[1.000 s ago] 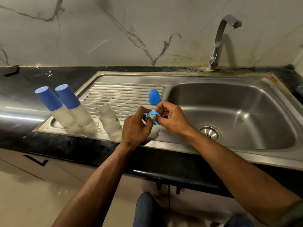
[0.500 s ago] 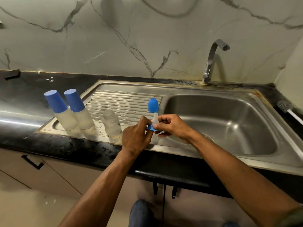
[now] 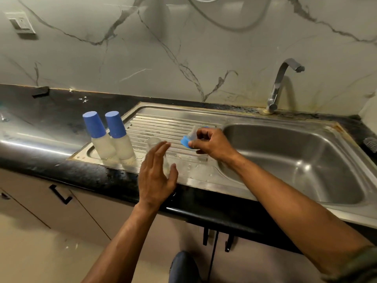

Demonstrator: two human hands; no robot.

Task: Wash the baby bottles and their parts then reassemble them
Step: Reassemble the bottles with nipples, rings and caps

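Observation:
Two frosted baby bottles with blue caps [image 3: 98, 133] [image 3: 119, 133] stand side by side at the left end of the steel drainboard [image 3: 175, 123]. An open, capless bottle [image 3: 155, 145] stands just right of them, partly hidden by my left hand [image 3: 157, 174], whose straight fingers are spread right in front of it. My right hand [image 3: 210, 142] pinches a blue collar ring with a clear teat [image 3: 188, 139] above the drainboard, beside the basin. A sliver of blue shows behind that hand.
The steel sink basin [image 3: 295, 160] lies to the right, with the tap [image 3: 279, 86] at its back edge. A bottle brush [image 3: 370, 142] lies at the far right on the black counter [image 3: 51, 111]. A small dark object [image 3: 40, 92] lies by the marble wall.
My left hand let go of the blue ring and opened near the capless bottle. My right hand now holds the ring and teat alone. The camera view tilted up and shifted left.

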